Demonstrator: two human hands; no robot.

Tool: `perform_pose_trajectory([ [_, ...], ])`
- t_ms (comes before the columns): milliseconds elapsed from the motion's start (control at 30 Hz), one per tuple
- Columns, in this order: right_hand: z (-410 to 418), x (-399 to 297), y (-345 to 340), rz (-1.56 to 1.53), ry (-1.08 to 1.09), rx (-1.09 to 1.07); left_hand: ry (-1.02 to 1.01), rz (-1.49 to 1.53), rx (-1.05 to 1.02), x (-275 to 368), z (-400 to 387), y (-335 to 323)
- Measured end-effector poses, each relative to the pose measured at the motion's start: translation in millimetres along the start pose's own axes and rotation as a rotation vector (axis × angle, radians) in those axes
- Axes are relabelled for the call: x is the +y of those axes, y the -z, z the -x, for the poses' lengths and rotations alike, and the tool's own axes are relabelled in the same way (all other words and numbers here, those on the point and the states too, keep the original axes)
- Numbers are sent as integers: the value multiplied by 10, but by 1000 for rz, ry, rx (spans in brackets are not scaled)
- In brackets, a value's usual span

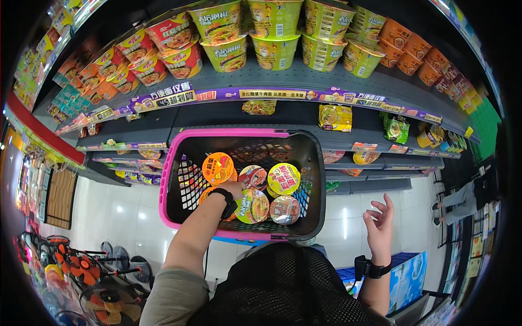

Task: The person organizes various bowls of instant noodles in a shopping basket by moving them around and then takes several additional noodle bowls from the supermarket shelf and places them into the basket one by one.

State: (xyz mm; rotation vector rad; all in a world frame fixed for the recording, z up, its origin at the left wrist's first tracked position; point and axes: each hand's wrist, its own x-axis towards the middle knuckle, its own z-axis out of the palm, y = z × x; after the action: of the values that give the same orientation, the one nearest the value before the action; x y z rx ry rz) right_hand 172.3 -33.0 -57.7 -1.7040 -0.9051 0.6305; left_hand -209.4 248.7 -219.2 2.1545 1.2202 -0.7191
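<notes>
In front of me is a black mesh shopping basket with a pink rim [164, 191], holding several instant noodle cups. My left hand [231, 190] reaches down inside it, among the cups; its fingers are mostly hidden, so any hold cannot be told. Beside that hand stand an orange cup [219, 168], a red-rimmed cup [253, 178] and a green cup [253, 207] tilted over. Further right are a yellow-lidded cup [284, 179] and a brownish-lidded cup [284, 210]. To the right of the basket, my right hand [379, 228] hovers with fingers apart and nothing in it.
Behind the basket rises a store shelf [261, 81] with stacked green noodle buckets [273, 51] and red ones [181, 61]. A lower shelf holds a yellow noodle packet [335, 118]. Electric fans [83, 265] stand lower left. Another person [461, 199] is at the right.
</notes>
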Motion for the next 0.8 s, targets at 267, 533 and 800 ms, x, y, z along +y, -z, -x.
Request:
perform_pose_trajectory([
  [267, 161, -88, -193, 42, 34, 5, -175, 172, -10, -58, -196, -170],
  [533, 167, -253, -400, 40, 94, -80, -174, 616, -83, 29, 206, 101],
  [800, 120, -319, -522, 55, 144, -223, -298, 1033, 219, 150, 1246, 547],
])
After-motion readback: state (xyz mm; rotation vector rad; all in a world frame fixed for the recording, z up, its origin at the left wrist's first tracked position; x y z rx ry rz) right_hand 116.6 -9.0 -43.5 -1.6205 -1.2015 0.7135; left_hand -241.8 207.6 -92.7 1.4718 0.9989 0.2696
